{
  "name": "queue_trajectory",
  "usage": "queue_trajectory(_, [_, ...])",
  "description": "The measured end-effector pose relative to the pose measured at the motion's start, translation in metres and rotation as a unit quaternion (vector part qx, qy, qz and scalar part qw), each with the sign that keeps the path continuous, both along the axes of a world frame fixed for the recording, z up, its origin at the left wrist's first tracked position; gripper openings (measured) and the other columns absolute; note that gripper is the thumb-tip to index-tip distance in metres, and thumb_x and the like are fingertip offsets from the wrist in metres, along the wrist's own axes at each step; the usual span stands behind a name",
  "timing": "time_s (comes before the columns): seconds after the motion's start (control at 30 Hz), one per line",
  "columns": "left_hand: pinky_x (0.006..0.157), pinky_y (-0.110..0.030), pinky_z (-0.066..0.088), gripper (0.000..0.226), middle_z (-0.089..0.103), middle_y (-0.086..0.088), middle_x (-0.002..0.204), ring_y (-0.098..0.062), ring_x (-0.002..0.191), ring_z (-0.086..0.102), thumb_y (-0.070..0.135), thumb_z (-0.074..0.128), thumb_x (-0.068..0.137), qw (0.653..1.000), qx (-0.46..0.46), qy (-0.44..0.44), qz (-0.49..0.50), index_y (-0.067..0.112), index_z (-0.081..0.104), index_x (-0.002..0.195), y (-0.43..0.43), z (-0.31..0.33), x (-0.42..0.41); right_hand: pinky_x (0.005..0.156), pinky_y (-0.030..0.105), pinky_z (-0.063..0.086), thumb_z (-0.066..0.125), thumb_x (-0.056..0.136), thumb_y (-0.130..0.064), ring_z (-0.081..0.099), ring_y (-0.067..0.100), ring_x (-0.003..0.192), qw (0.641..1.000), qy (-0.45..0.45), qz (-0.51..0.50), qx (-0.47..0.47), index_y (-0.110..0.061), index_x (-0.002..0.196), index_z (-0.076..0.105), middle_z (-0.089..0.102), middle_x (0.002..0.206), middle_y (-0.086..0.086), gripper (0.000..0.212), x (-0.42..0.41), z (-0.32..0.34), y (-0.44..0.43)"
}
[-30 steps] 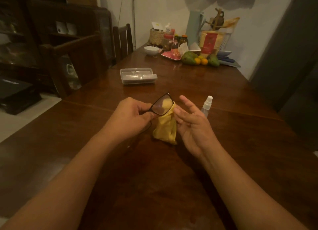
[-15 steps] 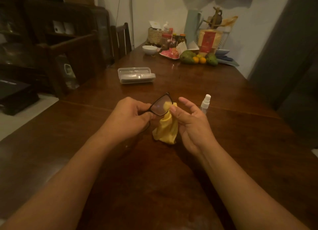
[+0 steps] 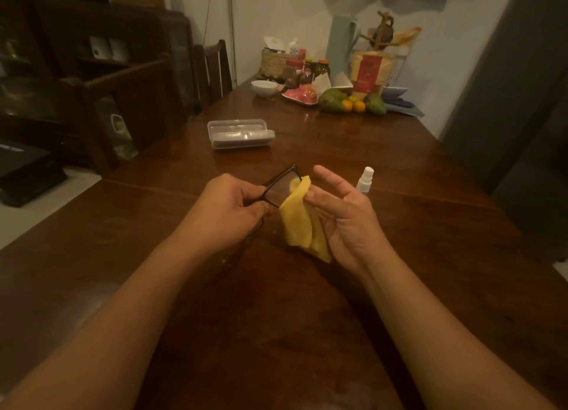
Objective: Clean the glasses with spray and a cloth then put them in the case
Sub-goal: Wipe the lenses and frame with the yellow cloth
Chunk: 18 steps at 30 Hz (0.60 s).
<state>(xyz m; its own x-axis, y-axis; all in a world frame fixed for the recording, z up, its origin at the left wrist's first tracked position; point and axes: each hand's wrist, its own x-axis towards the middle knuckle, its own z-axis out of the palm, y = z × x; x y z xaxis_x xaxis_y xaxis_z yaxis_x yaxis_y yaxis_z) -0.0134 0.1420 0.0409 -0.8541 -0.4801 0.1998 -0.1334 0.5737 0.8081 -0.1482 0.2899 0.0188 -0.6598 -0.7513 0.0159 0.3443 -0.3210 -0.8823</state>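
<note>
Head view: wiping a lens, mid-stroke, at the centre of the frame.

Half a second ago the right hand [image 3: 344,216] was closed onto the cloth [image 3: 296,222]. Now its uppermost digit has lifted clear and straight, while the lower fingertips keep the cloth folded over the lens edge. This reads as one pass of a rubbing stroke, so the wiping step is probably still under way and casing has not begun. The left hand [image 3: 227,210] grips the glasses [image 3: 281,190] by the frame, just left of the cloth, above the bench [image 3: 399,286]. The glasses have a dark, thin frame, and yellow cloth shows through the lens. The spray [image 3: 365,180] stands just right of the hands. The case [image 3: 241,133] lies open, higher in the frame and well apart.
</note>
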Motion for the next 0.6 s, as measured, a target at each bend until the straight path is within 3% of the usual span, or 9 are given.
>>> queue_trajectory(0.07, [0.048, -0.009, 0.047, 0.033, 0.076, 0.018, 0.079, -0.005, 0.072, 0.07, 0.014, 0.066, 0.094, 1.0, -0.005, -0.003, -0.001, 0.043, 0.076, 0.082, 0.001, 0.0, 0.0, 0.074, 0.033, 0.061, 0.079, 0.073, -0.006, 0.074, 0.026, 0.101, 0.999, 0.029, -0.027, 0.023, -0.021, 0.129, 0.057, 0.076, 0.111, 0.013, 0.062, 0.002, -0.002, -0.002])
queue_trajectory(0.13, [0.053, -0.021, 0.054, 0.031, 0.077, 0.014, 0.081, -0.015, 0.076, 0.072, 0.016, 0.066, 0.094, 1.0, -0.016, -0.005, -0.003, 0.043, 0.076, 0.083, 0.002, -0.001, -0.001, 0.072, 0.033, 0.061, 0.082, 0.069, -0.013, 0.075, 0.024, 0.098, 0.996, 0.054, -0.058, 0.041, -0.022, 0.127, 0.058, 0.077, 0.107, 0.01, 0.063, 0.004, -0.005, -0.004])
queue_trajectory(0.23, [0.061, -0.032, 0.059, 0.033, 0.078, 0.007, 0.084, -0.023, 0.079, 0.072, 0.016, 0.065, 0.095, 1.0, -0.023, -0.013, -0.01, 0.045, 0.073, 0.08, 0.005, -0.002, -0.003, 0.08, 0.043, 0.061, 0.084, 0.068, -0.022, 0.075, 0.025, 0.099, 0.99, 0.082, -0.102, 0.06, -0.025, 0.123, 0.06, 0.078, 0.106, 0.008, 0.06, 0.004, -0.009, -0.007])
queue_trajectory(0.37, [0.053, -0.019, 0.054, 0.033, 0.077, 0.013, 0.081, -0.004, 0.072, 0.07, 0.013, 0.064, 0.095, 0.999, -0.031, 0.019, -0.002, 0.042, 0.076, 0.084, 0.007, -0.003, -0.003, 0.089, 0.053, 0.059, 0.085, 0.065, -0.022, 0.075, 0.026, 0.1, 0.991, 0.087, -0.068, 0.075, -0.028, 0.124, 0.056, 0.078, 0.107, 0.007, 0.066, 0.005, -0.013, -0.01])
queue_trajectory(0.47, [0.06, -0.015, 0.055, 0.025, 0.078, 0.012, 0.089, -0.004, 0.079, 0.071, 0.016, 0.064, 0.095, 0.998, -0.034, 0.044, 0.008, 0.037, 0.077, 0.103, 0.006, -0.003, -0.005, 0.089, 0.049, 0.059, 0.085, 0.066, -0.016, 0.075, 0.027, 0.1, 0.992, 0.1, -0.01, 0.074, -0.025, 0.126, 0.051, 0.078, 0.106, 0.009, 0.07, 0.013, -0.016, -0.014])
queue_trajectory(0.6, [0.064, -0.011, 0.054, 0.026, 0.074, 0.023, 0.089, 0.005, 0.085, 0.067, 0.017, 0.066, 0.094, 0.998, -0.039, 0.048, 0.015, 0.042, 0.074, 0.099, 0.006, -0.001, -0.004, 0.088, 0.044, 0.059, 0.086, 0.064, -0.017, 0.075, 0.025, 0.101, 0.994, 0.088, -0.03, 0.063, -0.024, 0.132, 0.049, 0.078, 0.107, 0.009, 0.079, 0.015, -0.015, -0.015])
